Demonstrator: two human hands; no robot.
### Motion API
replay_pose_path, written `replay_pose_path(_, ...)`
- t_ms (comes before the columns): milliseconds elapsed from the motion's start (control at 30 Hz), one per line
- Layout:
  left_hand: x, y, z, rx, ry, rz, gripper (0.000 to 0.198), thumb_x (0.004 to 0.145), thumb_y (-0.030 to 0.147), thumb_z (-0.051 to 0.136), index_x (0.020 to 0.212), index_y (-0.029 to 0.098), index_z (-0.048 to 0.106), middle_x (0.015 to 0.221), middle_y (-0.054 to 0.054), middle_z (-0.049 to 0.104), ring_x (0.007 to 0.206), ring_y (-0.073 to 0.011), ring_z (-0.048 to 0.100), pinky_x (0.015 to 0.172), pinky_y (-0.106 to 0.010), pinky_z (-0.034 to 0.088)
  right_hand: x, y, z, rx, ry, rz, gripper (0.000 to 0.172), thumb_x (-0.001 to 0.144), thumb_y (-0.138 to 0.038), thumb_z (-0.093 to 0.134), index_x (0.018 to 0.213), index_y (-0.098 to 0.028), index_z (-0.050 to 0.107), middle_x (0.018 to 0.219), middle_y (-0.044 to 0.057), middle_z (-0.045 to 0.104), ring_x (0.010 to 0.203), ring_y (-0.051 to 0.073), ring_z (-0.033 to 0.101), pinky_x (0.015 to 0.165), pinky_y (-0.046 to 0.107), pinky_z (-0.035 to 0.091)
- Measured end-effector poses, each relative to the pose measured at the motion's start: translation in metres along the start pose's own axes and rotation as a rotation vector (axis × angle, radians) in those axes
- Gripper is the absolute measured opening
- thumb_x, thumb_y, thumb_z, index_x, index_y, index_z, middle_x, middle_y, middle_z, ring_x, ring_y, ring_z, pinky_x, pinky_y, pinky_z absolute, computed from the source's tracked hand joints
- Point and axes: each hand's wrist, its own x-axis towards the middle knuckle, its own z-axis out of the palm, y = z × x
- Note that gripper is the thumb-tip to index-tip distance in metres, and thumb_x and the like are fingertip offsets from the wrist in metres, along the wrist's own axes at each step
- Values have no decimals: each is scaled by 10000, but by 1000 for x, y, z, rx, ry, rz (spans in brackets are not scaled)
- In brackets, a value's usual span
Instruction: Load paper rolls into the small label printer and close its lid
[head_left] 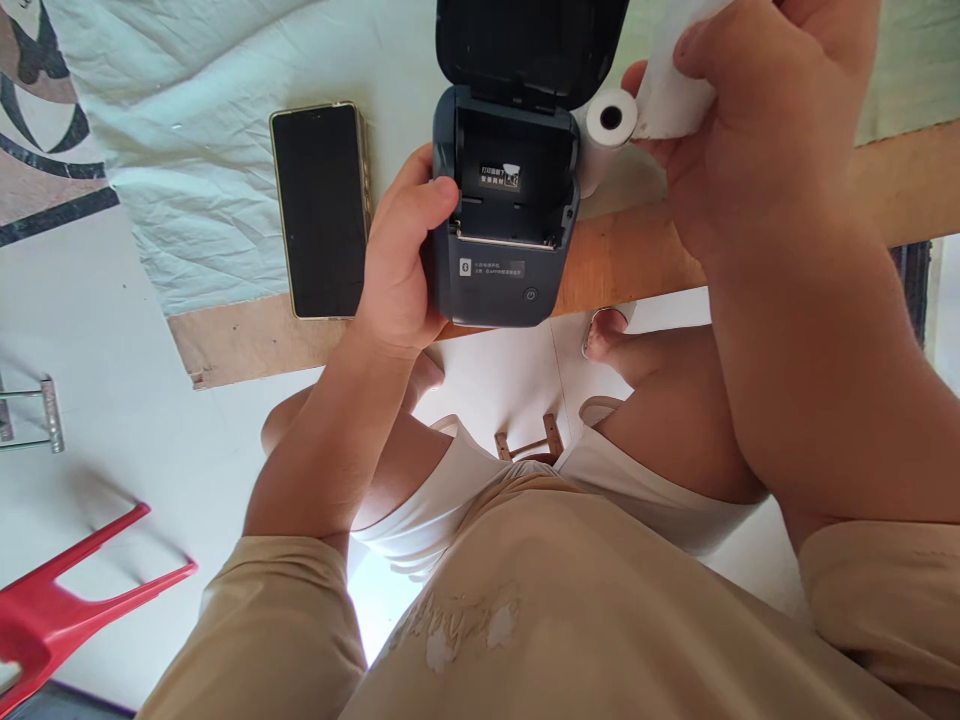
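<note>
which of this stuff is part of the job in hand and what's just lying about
Job, by the look of it:
open printer, in the left hand
white strip, in the right hand
roll, beside the printer

Lying about:
phone, on the table
red seat, off left

1. Left hand (405, 260) grips the printer (491, 290), its lid (529, 45) raised.
2. Right hand (761, 130) holds white paper (673, 100).
3. The roll (598, 160), hollow end showing, is just right of the printer.
4. The phone (319, 210) lies left of the printer on the desk (247, 345), partly over the cloth (202, 150).
</note>
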Motion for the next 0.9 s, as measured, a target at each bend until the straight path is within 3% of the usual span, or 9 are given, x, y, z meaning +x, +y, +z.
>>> replay_pose_path(167,-1,-1,2,-8,14,-2,127,727,318,453,765,260,559,789,-27,620,883,-219,588,588,-318,403,0,-3,-1,-61,97,64,327,592,-133,362,916,-167,379,791,-69,415,502,-55,384,435,161,408)
replay_pose_path(367,-1,-1,1,-21,31,-6,139,718,320,473,791,249,568,785,-32,621,896,-225,587,573,-297,382,0,-3,2,-22,79,34,292,583,-114,351,871,-158,372,750,-51,378,514,-39,388,468,191,428)
replay_pose_path(533,-1,-1,0,-9,17,-18,148,717,326,471,804,237,552,792,-40,607,860,-210,586,587,-290,384,0,-5,0,-33,93,92,313,576,-133,337,886,-168,360,769,-61,404,528,-37,411,445,166,395)
replay_pose_path(700,-1,-1,0,-18,17,6,142,726,322,469,788,232,559,756,-35,592,794,-189,585,556,-281,392,-1,-8,1,-41,104,145,316,579,-133,326,892,-169,352,781,-64,409,536,-40,424,461,157,398)
replay_pose_path(900,3,-4,-3,-14,5,19,159,687,320,470,756,260,600,690,-26,563,625,-159,526,499,-283,365,0,-8,2,-47,54,106,262,603,-129,341,863,-156,349,742,-41,372,516,-11,437,428,172,360)
